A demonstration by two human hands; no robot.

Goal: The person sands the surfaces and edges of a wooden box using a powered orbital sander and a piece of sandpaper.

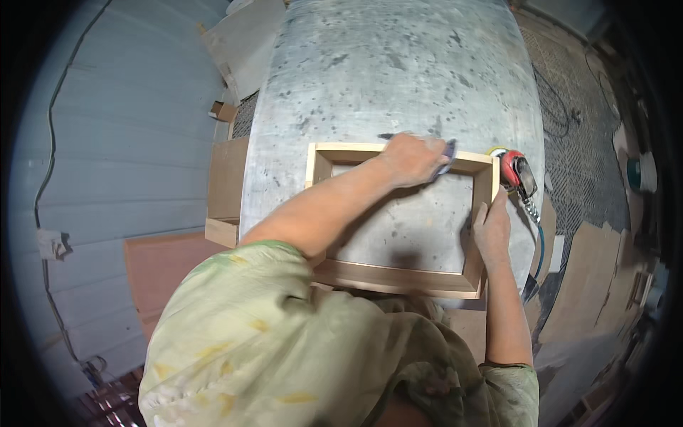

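A rectangular wooden frame [395, 275] with deep sides rests on the worktable, whose grey spotted top shows through its middle. My left hand [416, 157] lies over the far rail, pressing a dark folded sheet [447, 159], which looks like sandpaper, against that rail's edge. Parts of the sheet stick out on both sides of the fingers; the rest is hidden under the hand. At the frame's right side, my right hand [493, 227] grips the rail, with its thumb toward the inside. My left forearm covers part of the frame's left side.
A red air-powered orbital sander [513, 168] lies just beyond the frame's right corner, its blue hose [541, 251] running off the table edge. The worktable [395, 69] extends away from me. Cardboard sheets [581, 277] cover floor at right; a wooden box [228, 181] stands at left.
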